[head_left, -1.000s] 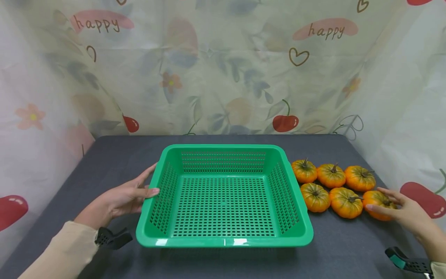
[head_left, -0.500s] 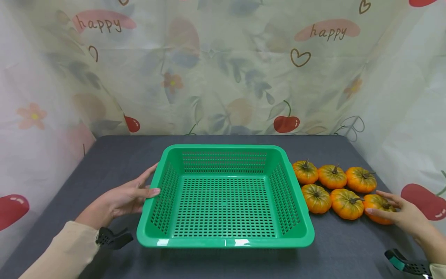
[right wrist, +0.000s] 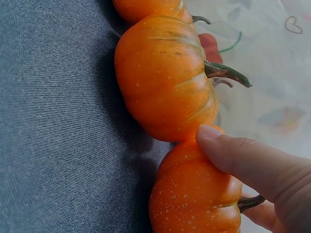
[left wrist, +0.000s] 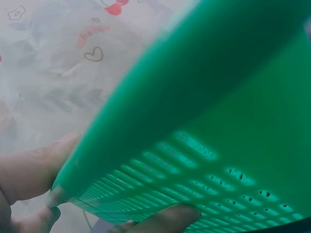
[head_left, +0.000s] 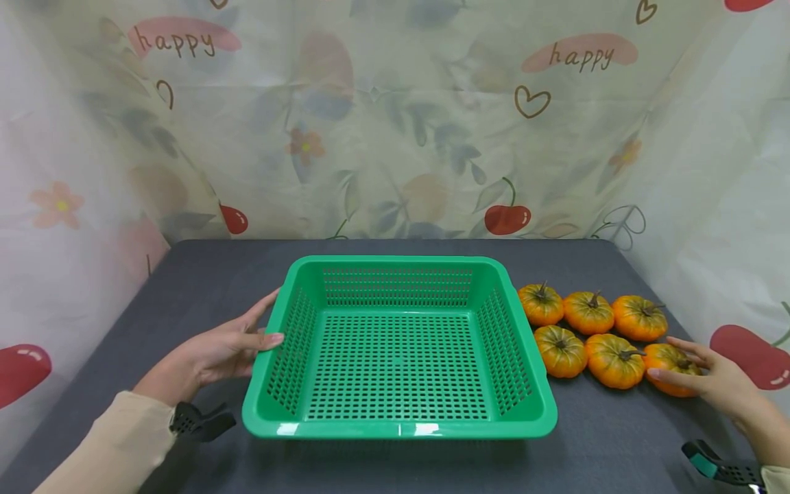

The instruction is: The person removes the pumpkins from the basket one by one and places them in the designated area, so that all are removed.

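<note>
A green plastic basket (head_left: 398, 430) with slotted walls sits mid-table; nothing lies in it. My left hand (head_left: 210, 357) grips its left side, thumb over the rim and fingers against the outer wall, as the left wrist view also shows. Two rows of small orange pumpkins stand to the basket's right. Around the front-row pumpkin at the far right (head_left: 668, 358) my right hand (head_left: 722, 381) has its thumb on one side and fingers on the other. In the right wrist view the thumb presses that pumpkin (right wrist: 192, 201), which touches its neighbour (right wrist: 163, 82). Its far side is hidden.
The pumpkin at the back left (head_left: 540, 307) stands close to the basket's right rim. A dark grey cloth (head_left: 395, 470) covers the table. Printed curtains (head_left: 382, 137) enclose the back and both sides. Each wrist wears a black strap (head_left: 200, 421).
The head view has shifted very slightly. Both hands, the basket and the pumpkins keep their places.
</note>
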`<state>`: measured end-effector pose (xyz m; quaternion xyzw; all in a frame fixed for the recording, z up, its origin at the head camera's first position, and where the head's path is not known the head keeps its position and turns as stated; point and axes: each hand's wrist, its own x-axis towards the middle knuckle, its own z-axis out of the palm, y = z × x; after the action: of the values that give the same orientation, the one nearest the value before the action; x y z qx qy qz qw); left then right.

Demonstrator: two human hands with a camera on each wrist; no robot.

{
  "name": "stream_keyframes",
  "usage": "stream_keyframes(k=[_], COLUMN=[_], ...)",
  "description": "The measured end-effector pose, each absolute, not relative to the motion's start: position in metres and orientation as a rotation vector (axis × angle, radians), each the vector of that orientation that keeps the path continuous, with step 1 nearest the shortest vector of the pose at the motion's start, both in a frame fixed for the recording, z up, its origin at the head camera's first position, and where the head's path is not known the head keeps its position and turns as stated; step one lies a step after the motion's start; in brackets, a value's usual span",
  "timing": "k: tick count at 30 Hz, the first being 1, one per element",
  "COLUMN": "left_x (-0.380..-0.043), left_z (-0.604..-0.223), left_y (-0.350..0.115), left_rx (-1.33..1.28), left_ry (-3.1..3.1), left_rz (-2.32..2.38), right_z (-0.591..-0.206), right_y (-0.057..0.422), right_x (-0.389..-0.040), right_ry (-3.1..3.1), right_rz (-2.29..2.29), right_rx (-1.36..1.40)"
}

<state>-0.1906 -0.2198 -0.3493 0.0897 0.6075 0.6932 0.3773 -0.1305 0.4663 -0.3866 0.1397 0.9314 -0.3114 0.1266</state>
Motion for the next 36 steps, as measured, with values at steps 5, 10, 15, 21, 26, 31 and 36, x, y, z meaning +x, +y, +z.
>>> stream_keyframes(k=[5,10,15,21,26,31,36], left_x=[-0.1906,-0.1907,-0.1914,-0.1919,-0.1917,-0.1916,-0.1917], left_z=[-0.3487,-0.3481,-0.3482,-0.3483,-0.3486,-0.3488,-0.3484], left_y=[-0.2194,-0.219,-0.2192,-0.219,-0.219,-0.2191,-0.2193], left_rx=[0.224,0.224,0.22,0.218,0.218,0.219,0.217], left_ry=[1.561,1.571,1.574,1.577,1.575,1.579,1.577], left_rz=[1.769,1.762,1.76,1.76,1.762,1.761,1.762], right_z=[-0.386,-0.3858,-0.3848,-0.3843,-0.3843,-0.3845,-0.3851], right_y=[0.4661,0.4664,0.4666,0.4665,0.4664,0.466,0.4659], right_x=[-0.1307,-0.1307,-0.1306,-0.1306,-0.1302,-0.1299,-0.1298], right_ry=[2.707,2.705,2.712,2.702,2.706,2.708,2.706], right_rz=[-0.897,-0.89,-0.899,-0.897,-0.888,-0.885,-0.903], right_rx=[0.409,0.41,0.399,0.408,0.412,0.414,0.402])
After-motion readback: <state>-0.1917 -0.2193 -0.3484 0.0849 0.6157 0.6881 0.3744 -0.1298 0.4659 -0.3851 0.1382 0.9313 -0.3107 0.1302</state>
